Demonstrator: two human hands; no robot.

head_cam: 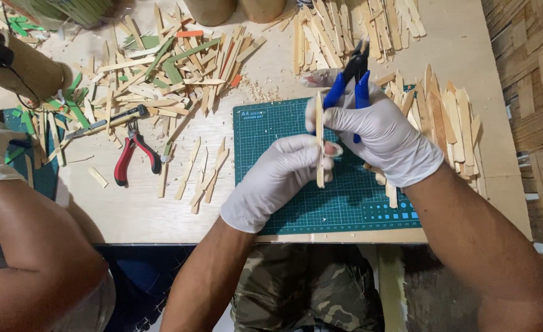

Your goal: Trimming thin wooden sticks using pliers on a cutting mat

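Over the green mat (351, 203), left hand (277, 178) pinches stick (319, 147) beside right hand (385, 132).

Bare green cutting mat (265, 132) left of the hands; stick piles (450, 123) crowding right and behind.

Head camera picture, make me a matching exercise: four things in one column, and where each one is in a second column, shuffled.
Things:
1. blue-handled pliers
2. red-handled pliers
3. wooden stick
4. cutting mat

Places:
A. lying on the table, left of the mat
B. held upright in the left hand
C. under both gloved hands
D. gripped in the right hand

Pairs: 1-D, 2-A, 3-B, 4-C
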